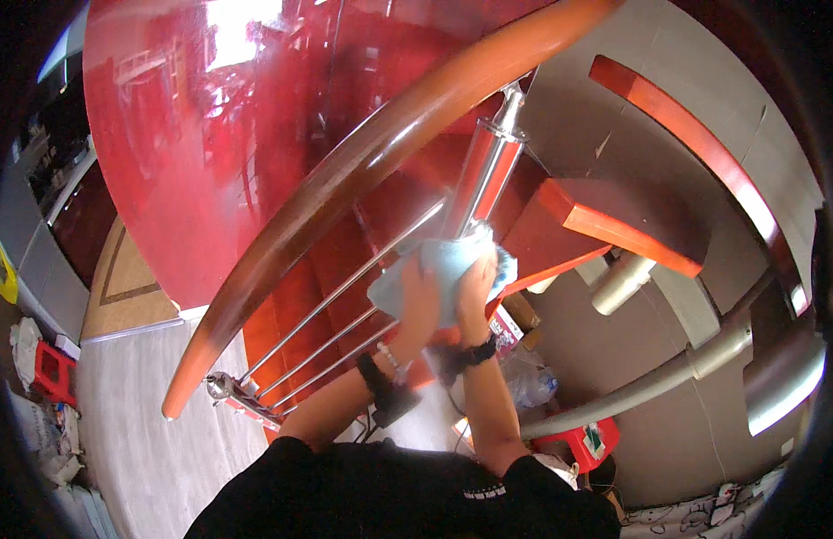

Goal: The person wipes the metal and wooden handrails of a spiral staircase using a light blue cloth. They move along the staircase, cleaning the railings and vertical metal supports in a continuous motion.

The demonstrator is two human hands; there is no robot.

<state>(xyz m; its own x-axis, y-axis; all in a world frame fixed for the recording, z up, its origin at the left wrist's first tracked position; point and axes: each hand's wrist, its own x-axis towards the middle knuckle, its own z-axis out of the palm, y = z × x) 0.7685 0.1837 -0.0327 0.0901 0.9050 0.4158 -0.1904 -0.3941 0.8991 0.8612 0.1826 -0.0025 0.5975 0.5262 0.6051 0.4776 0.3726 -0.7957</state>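
A light blue cloth (450, 259) is wrapped around the lower part of a staircase baluster (487, 168), a post of polished metal with red panels. My left hand (420, 296), blurred, presses the cloth from its left side. On the right side of the cloth, my right hand (477, 283) grips it against the post. Cloth and hands hide the post's lower end. Above the post runs a brown wooden handrail (362, 162), slanting from lower left to upper right. Thin metal rods (342, 286) run between this baluster and a lower baluster (244, 401).
Red wooden stair treads (632, 236) climb on the right over a curved metal support tube (632, 391). A glossy red curved wall (187, 168) stands beyond the handrail. Below right are a red plastic stool (592, 445) and a clear plastic bag (531, 387). Pale wood-look flooring (140, 397) lies at left.
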